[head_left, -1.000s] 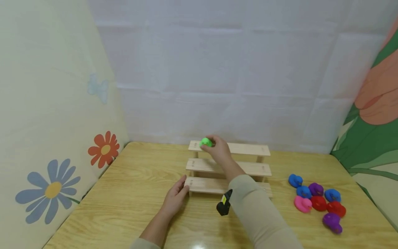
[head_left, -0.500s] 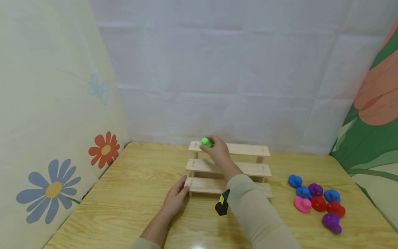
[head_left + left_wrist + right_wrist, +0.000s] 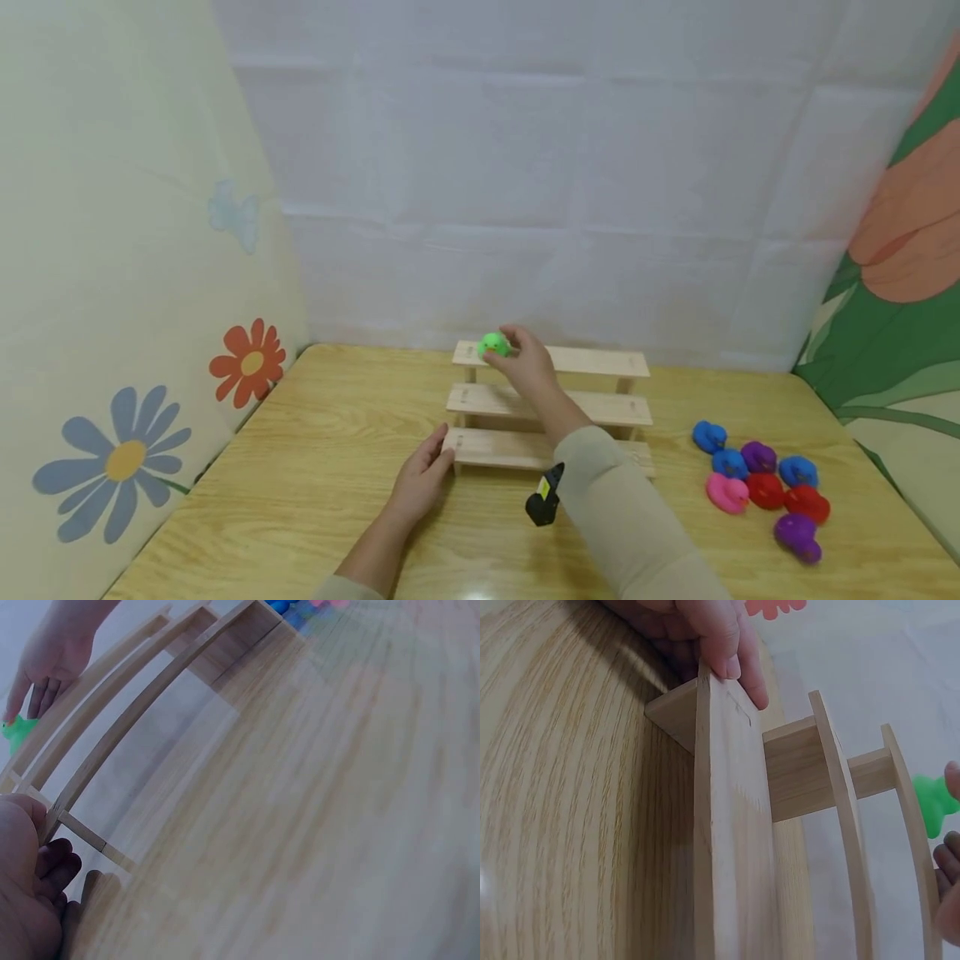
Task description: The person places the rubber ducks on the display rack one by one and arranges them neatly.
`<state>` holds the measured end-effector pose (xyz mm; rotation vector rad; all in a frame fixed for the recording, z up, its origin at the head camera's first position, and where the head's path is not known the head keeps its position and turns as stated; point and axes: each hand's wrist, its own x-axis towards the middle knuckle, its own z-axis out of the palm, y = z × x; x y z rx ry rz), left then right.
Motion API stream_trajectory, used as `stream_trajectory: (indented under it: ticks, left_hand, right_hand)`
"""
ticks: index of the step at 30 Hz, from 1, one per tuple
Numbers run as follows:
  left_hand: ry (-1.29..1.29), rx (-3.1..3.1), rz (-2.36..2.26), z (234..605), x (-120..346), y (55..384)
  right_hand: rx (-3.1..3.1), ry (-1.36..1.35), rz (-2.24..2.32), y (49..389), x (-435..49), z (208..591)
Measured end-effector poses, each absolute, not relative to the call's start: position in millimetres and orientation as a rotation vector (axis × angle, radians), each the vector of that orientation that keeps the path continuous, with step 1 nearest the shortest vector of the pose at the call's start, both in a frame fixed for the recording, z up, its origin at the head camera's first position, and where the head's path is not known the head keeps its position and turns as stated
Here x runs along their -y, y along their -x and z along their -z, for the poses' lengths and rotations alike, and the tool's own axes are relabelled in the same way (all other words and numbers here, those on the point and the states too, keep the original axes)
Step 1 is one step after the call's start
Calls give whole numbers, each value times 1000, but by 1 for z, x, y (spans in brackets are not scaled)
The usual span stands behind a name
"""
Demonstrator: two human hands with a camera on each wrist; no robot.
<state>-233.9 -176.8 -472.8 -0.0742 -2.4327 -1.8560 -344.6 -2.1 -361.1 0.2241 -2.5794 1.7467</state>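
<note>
A green rubber duck (image 3: 492, 344) sits at the left end of the top step of a three-step wooden display shelf (image 3: 592, 362). My right hand (image 3: 531, 367) pinches the duck between thumb and fingers from its right side. In the right wrist view the green duck (image 3: 931, 802) shows partly behind the fingertips. My left hand (image 3: 422, 479) grips the left end of the lowest step. Its thumb and forefinger lie on the board in the right wrist view, where the left hand (image 3: 716, 630) shows at the top; the other fingers are partly hidden there.
On the right of the wooden table (image 3: 315, 467) lies a group of rubber ducks: several blue ones (image 3: 708, 436), purple ones (image 3: 798, 536), red ones (image 3: 766, 491) and a pink one (image 3: 727, 493). A white cloth backdrop (image 3: 525, 167) stands behind the shelf.
The green duck has shifted very slightly left along the top step, with the right hand still pinching it. My left hand stays at the lowest step.
</note>
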Motion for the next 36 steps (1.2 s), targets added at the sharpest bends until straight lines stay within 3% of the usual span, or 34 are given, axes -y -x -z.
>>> stream_trajectory:
  ticks: [36]
  left_hand:
    - [75, 2467, 1825, 473, 176, 236]
  right_hand:
    - [2420, -292, -1761, 306, -84, 376]
